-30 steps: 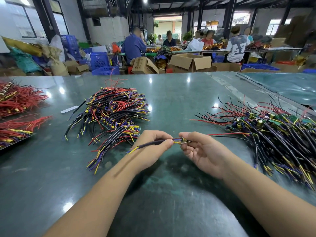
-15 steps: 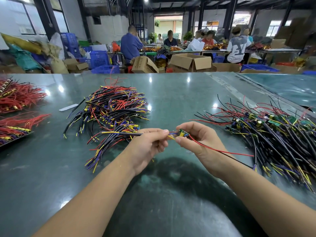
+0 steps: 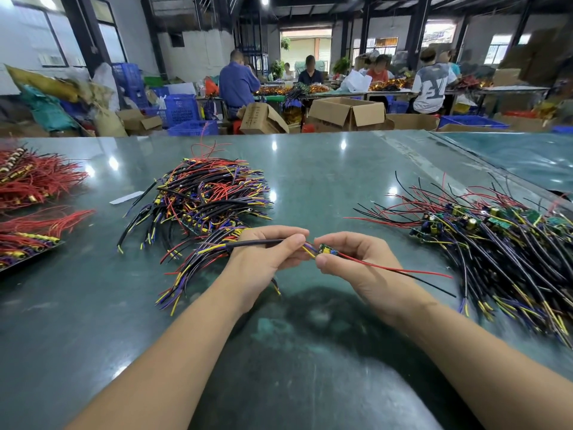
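Observation:
My left hand (image 3: 266,256) pinches a black sleeved wire bundle (image 3: 248,243) whose yellow and purple ends stick out to the left. My right hand (image 3: 356,259) pinches a small green circuit board (image 3: 325,249) joined to that bundle. A red wire (image 3: 393,268) and a black wire trail from the board to the right. Both hands hover just above the green table (image 3: 310,181), nearly touching each other.
A heap of wired pieces (image 3: 204,200) lies left of my hands. Another heap with green boards and capacitors (image 3: 496,237) lies at the right. Red wire bundles (image 3: 34,181) sit at the far left. Cardboard boxes (image 3: 347,113) and seated people are beyond the table.
The hands have risen slightly and the board now shows between my right fingers. The red and black wires swung out to the right, and the sleeved bundle lies level.

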The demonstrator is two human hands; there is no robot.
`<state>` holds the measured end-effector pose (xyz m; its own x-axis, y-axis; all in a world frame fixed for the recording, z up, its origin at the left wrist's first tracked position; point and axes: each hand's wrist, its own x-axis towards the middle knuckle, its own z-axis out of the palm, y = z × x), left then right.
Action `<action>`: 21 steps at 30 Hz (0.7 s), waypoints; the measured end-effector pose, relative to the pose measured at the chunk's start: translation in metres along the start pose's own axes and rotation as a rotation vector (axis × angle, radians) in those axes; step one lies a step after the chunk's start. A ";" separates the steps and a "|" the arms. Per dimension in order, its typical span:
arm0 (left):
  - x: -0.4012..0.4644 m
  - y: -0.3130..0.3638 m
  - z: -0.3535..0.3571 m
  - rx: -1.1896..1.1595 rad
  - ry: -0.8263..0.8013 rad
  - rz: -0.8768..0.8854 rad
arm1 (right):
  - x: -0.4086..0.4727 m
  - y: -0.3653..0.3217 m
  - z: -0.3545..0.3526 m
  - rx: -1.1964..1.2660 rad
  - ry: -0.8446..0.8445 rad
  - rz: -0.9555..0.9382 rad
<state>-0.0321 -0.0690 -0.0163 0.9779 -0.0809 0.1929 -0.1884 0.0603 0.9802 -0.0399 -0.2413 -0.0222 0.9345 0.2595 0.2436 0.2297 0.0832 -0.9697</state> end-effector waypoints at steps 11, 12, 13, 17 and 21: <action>0.000 0.004 0.003 -0.458 -0.124 -0.138 | 0.000 -0.006 0.006 0.364 -0.058 0.013; 0.000 0.005 0.002 -0.466 -0.143 -0.162 | 0.000 -0.007 0.004 0.360 -0.066 0.019; 0.001 0.007 0.000 -0.468 -0.164 -0.191 | 0.000 -0.009 0.001 0.352 -0.075 0.031; 0.000 0.009 -0.006 -0.443 -0.279 -0.298 | -0.001 -0.013 -0.016 0.307 -0.152 0.094; -0.001 0.007 -0.004 -0.407 -0.299 -0.295 | -0.002 -0.012 -0.023 0.272 -0.169 0.140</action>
<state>-0.0339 -0.0643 -0.0102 0.9043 -0.4263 -0.0239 0.1959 0.3646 0.9103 -0.0378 -0.2651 -0.0115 0.8882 0.4406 0.1306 0.0008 0.2827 -0.9592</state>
